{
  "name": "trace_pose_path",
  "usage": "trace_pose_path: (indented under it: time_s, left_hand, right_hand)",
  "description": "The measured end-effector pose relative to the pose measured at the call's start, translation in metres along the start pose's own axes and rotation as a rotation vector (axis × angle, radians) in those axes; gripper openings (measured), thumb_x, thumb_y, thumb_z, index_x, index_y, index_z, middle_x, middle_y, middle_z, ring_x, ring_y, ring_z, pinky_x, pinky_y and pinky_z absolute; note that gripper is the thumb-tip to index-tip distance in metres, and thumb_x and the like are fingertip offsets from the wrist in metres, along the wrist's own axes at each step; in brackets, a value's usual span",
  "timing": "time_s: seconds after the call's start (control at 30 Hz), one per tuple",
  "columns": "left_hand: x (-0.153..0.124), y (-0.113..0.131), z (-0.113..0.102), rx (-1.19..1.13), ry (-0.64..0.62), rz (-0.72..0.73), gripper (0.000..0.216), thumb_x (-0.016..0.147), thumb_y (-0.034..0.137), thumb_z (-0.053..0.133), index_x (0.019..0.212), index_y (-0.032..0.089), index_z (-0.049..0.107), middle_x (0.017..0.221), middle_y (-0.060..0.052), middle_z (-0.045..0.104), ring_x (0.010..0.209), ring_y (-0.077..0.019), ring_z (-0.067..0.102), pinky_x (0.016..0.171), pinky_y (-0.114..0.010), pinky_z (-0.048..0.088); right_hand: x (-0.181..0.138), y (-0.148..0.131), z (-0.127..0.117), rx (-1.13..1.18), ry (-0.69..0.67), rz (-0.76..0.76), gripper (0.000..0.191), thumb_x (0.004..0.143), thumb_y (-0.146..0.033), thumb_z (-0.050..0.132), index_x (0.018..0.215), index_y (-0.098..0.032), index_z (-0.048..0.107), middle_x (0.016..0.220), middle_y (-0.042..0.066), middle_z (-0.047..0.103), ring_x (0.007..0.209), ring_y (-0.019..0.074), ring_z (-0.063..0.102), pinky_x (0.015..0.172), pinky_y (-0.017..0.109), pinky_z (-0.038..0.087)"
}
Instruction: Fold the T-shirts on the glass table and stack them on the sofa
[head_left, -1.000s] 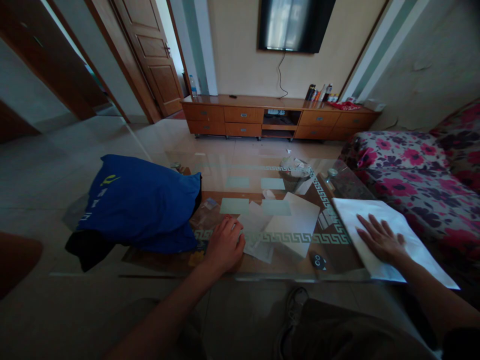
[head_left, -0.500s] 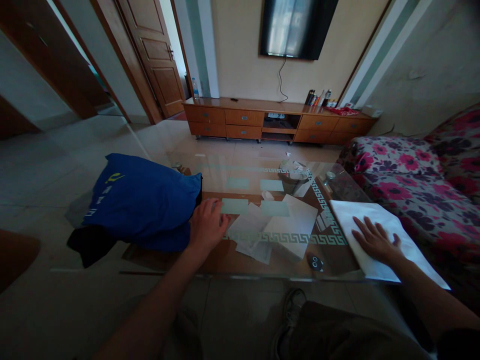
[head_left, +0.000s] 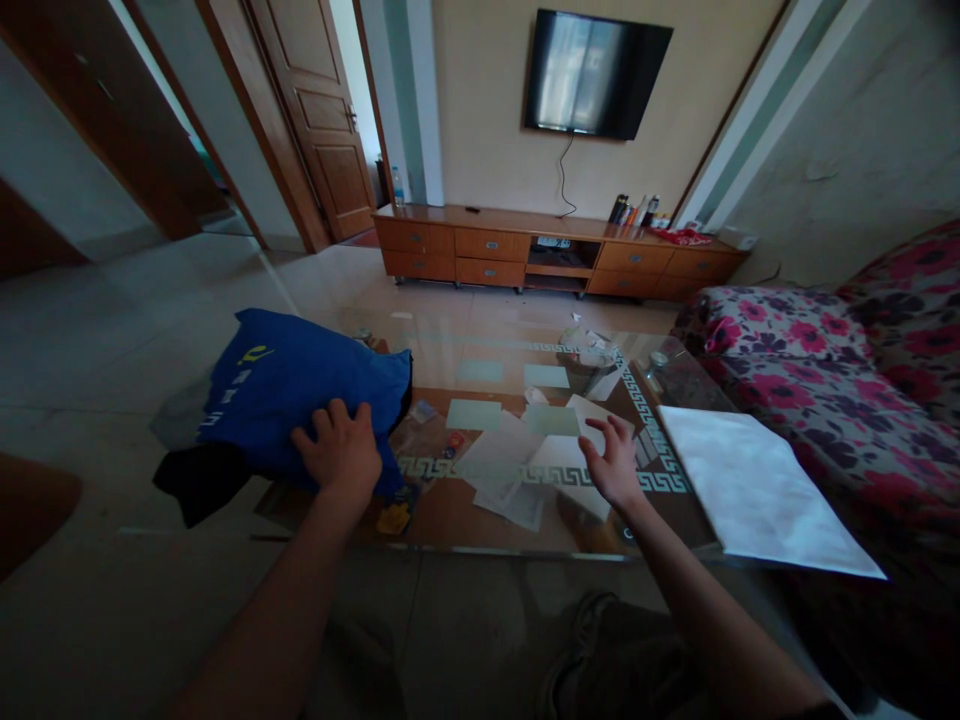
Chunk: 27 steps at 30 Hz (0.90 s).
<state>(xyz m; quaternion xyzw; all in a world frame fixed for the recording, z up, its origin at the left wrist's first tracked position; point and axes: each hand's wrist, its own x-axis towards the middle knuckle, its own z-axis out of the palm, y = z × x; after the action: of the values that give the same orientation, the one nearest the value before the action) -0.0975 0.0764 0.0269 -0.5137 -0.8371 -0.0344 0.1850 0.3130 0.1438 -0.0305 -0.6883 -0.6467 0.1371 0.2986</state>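
A blue cloth bag (head_left: 300, 380) with yellow and white print lies at the left end of the glass table (head_left: 465, 545). My left hand (head_left: 341, 450) is over the bag's near right side, fingers spread and bent; whether they press on the cloth I cannot tell. A black piece (head_left: 196, 482) sticks out at the bag's lower left. Above the middle right of the glass, my right hand (head_left: 613, 462) hangs with fingers apart and nothing in them. White sheet material (head_left: 772, 490) lies flat at the table's right end, overhanging the near edge.
Papers (head_left: 510, 485) and small items show through the glass, on the shelf below. A flowered sofa (head_left: 795, 340) stands to the right. At the back are a wooden cabinet (head_left: 487, 240) with bottles on it, and a wall television (head_left: 596, 75).
My right hand has left the white sheet and moved left over the glass. My left hand has shifted left from the bag's right edge onto the bag.
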Motion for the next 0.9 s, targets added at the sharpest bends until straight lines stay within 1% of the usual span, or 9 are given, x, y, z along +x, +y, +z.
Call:
trace_pose_path:
  time_s: [0.13, 0.27, 0.37, 0.43, 0.47, 0.53, 0.63, 0.73, 0.9]
  left_hand:
    - [0.006, -0.002, -0.005, -0.080, 0.022, 0.006, 0.031, 0.097, 0.019, 0.041, 0.101, 0.020, 0.071, 0.113, -0.018, 0.064, 0.114, -0.0385, 0.049, 0.091, -0.057, 0.035]
    - [-0.016, 0.041, -0.024, -0.302, 0.084, 0.136, 0.034, 0.100, 0.019, 0.038, 0.110, 0.021, 0.070, 0.104, -0.015, 0.070, 0.107, -0.0355, 0.054, 0.100, -0.064, 0.030]
    - [-0.050, 0.088, -0.042, -0.684, 0.076, 0.514, 0.031, 0.099, 0.016, 0.043, 0.117, 0.022, 0.068, 0.109, -0.012, 0.072, 0.111, -0.0303, 0.058, 0.109, -0.060, 0.029]
    - [-0.072, 0.112, -0.054, -1.007, -0.038, 0.912, 0.030, 0.099, 0.014, 0.045, 0.114, 0.024, 0.068, 0.111, -0.007, 0.072, 0.111, -0.0237, 0.062, 0.114, -0.050, 0.033]
    - [-0.080, 0.120, -0.059, -1.150, -0.121, 0.988, 0.028, 0.099, 0.015, 0.045, 0.115, 0.024, 0.067, 0.111, -0.006, 0.072, 0.109, -0.0216, 0.063, 0.112, -0.045, 0.038]
    - [-0.088, 0.129, -0.065, -1.413, -0.287, 0.919, 0.023, 0.101, 0.022, 0.048, 0.115, 0.024, 0.066, 0.108, -0.005, 0.072, 0.101, -0.0195, 0.065, 0.101, -0.036, 0.047]
    - [-0.081, 0.132, -0.061, -1.746, -0.435, 0.456, 0.026, 0.101, 0.038, 0.056, 0.120, 0.022, 0.065, 0.108, -0.006, 0.071, 0.097, -0.0200, 0.066, 0.088, -0.030, 0.051]
    - [-0.065, 0.130, -0.043, -1.989, -0.570, 0.192, 0.044, 0.099, 0.047, 0.059, 0.137, 0.024, 0.057, 0.124, -0.010, 0.070, 0.113, -0.0242, 0.066, 0.099, -0.036, 0.050]
    - [-0.066, 0.119, -0.026, -1.897, -0.836, 0.430, 0.076, 0.082, 0.044, 0.083, 0.147, 0.023, 0.051, 0.155, -0.016, 0.051, 0.145, -0.0325, 0.046, 0.119, -0.046, 0.037]
  right_hand:
    - [-0.011, -0.016, 0.006, 0.160, -0.090, -0.126, 0.046, 0.093, -0.051, 0.050, 0.126, -0.023, 0.067, 0.149, 0.014, 0.047, 0.141, 0.0331, 0.043, 0.117, 0.053, 0.035]
    - [-0.022, -0.027, 0.003, 0.357, -0.280, -0.148, 0.041, 0.096, -0.049, 0.048, 0.121, -0.023, 0.068, 0.139, 0.012, 0.057, 0.132, 0.0283, 0.054, 0.105, 0.045, 0.050]
    - [-0.034, -0.036, 0.005, 0.429, -0.393, -0.267, 0.047, 0.093, -0.044, 0.058, 0.137, -0.027, 0.059, 0.143, 0.009, 0.057, 0.131, 0.0278, 0.055, 0.104, 0.046, 0.052]
    - [-0.040, -0.040, 0.005, 0.476, -0.420, -0.396, 0.059, 0.089, -0.040, 0.066, 0.146, -0.030, 0.053, 0.148, 0.008, 0.055, 0.135, 0.0287, 0.053, 0.114, 0.049, 0.045]
    - [-0.042, -0.041, 0.005, 0.499, -0.426, -0.447, 0.064, 0.087, -0.039, 0.069, 0.148, -0.031, 0.052, 0.150, 0.007, 0.054, 0.137, 0.0293, 0.051, 0.119, 0.050, 0.040]
    - [-0.042, -0.044, 0.002, 0.543, -0.414, -0.472, 0.065, 0.085, -0.038, 0.072, 0.146, -0.031, 0.055, 0.148, 0.006, 0.057, 0.137, 0.0303, 0.052, 0.123, 0.052, 0.034]
    - [-0.040, -0.051, -0.010, 0.606, -0.431, -0.391, 0.047, 0.091, -0.038, 0.064, 0.138, -0.029, 0.064, 0.136, 0.006, 0.066, 0.131, 0.0298, 0.058, 0.123, 0.053, 0.035]
    - [-0.040, -0.061, -0.026, 0.765, -0.451, -0.222, 0.036, 0.095, -0.043, 0.061, 0.125, -0.028, 0.072, 0.127, 0.005, 0.072, 0.128, 0.0288, 0.060, 0.122, 0.052, 0.035]
    - [-0.046, -0.069, -0.052, 1.168, -0.538, 0.163, 0.035, 0.092, -0.050, 0.064, 0.114, -0.024, 0.073, 0.110, 0.005, 0.078, 0.116, 0.0275, 0.069, 0.107, 0.048, 0.052]
